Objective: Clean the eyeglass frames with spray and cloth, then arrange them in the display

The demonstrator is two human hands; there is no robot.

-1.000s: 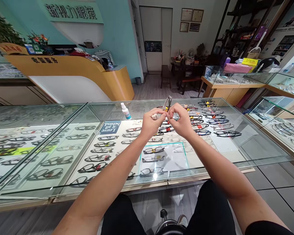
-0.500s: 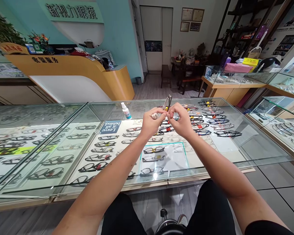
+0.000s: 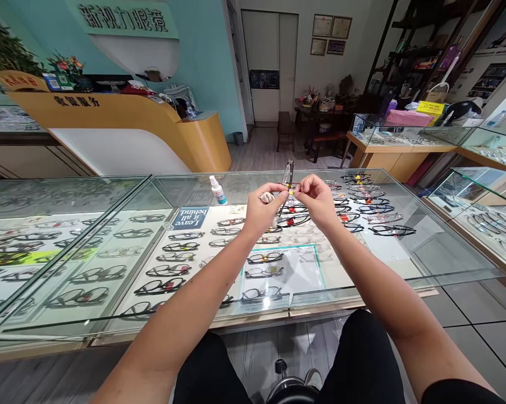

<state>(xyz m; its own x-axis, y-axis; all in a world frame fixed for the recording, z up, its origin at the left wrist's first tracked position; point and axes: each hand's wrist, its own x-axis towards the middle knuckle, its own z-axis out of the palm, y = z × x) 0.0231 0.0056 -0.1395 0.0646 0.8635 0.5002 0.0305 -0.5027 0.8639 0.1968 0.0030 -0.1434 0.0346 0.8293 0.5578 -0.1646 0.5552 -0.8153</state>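
Note:
My left hand [image 3: 261,210] is closed on a pair of glasses [image 3: 289,174], held upright above the glass counter. A crumpled pale cloth [image 3: 267,197] is tucked in the same hand. Just to the right, my right hand [image 3: 319,203] has its thumb and forefinger pinched close to the glasses, apart from my left hand; whatever is between those fingertips is too small to make out. A white spray bottle [image 3: 218,191] stands on the counter to the left of my hands.
Under the glass of the display counter [image 3: 253,320] lie rows of glasses, with a blue sign [image 3: 189,219] among them. More display cases [image 3: 404,147] stand at the right. A wooden reception desk [image 3: 202,140] is beyond the counter at the left.
My right hand has moved a little to the right, away from my left hand. The glasses have turned and now stand more edge-on in my left hand.

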